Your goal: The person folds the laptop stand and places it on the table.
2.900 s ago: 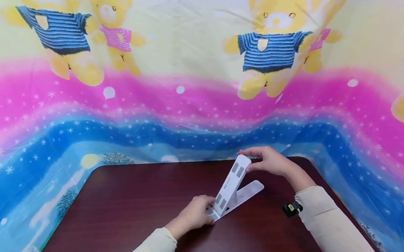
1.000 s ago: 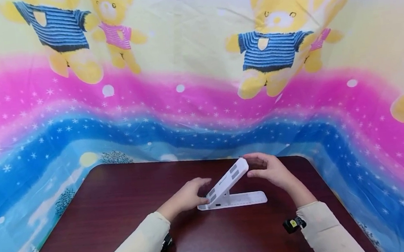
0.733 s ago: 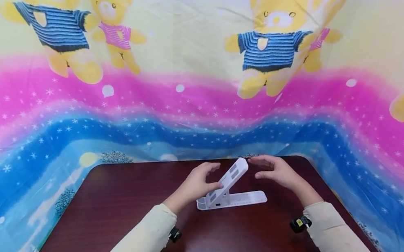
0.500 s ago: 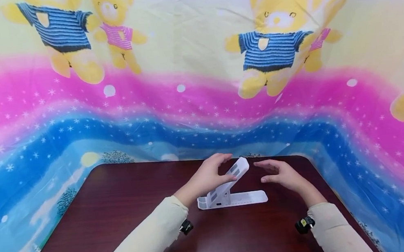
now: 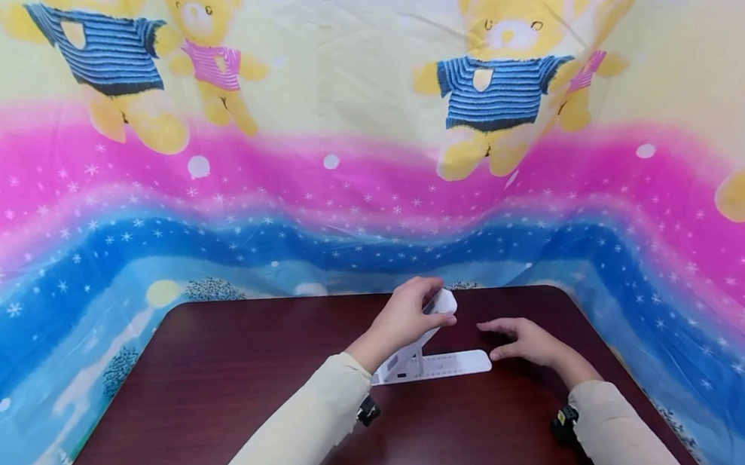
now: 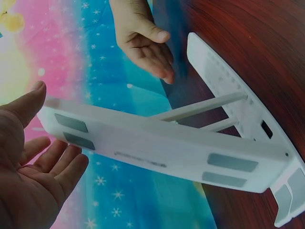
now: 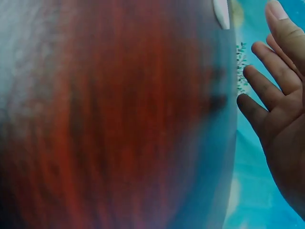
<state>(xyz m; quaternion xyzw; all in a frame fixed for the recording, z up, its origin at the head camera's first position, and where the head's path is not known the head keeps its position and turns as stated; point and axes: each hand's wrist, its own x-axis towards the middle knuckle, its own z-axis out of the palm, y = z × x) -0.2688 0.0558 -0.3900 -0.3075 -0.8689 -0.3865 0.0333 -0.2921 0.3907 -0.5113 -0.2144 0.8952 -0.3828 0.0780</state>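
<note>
A white folding laptop stand (image 5: 457,364) stands unfolded on the brown table, its base flat and its upper arm propped up on thin struts. Grey pads (image 6: 231,162) line the upper arm (image 6: 157,143), and notches run along the base (image 6: 219,71). My left hand (image 5: 403,318) is at the raised end of that arm. In the left wrist view its thumb and loosely bent fingers (image 6: 69,167) spread either side of the end without closing round it. My right hand (image 5: 532,343) hovers by the base's right end, fingers extended, holding nothing. My left sleeve and hand hide the hinge end in the head view.
The brown tabletop (image 5: 226,399) has rounded far corners. Behind it hangs a printed bear curtain (image 5: 341,190), close along the back edge and both sides. A small black camera (image 5: 367,411) sits at the left wrist, another black camera (image 5: 564,423) at the right.
The stand was turned so its base lies level across the view, and the upper arm was lowered somewhat. My left hand has moved from the hinge up to the raised end; my right hand left that end, moving down and right.
</note>
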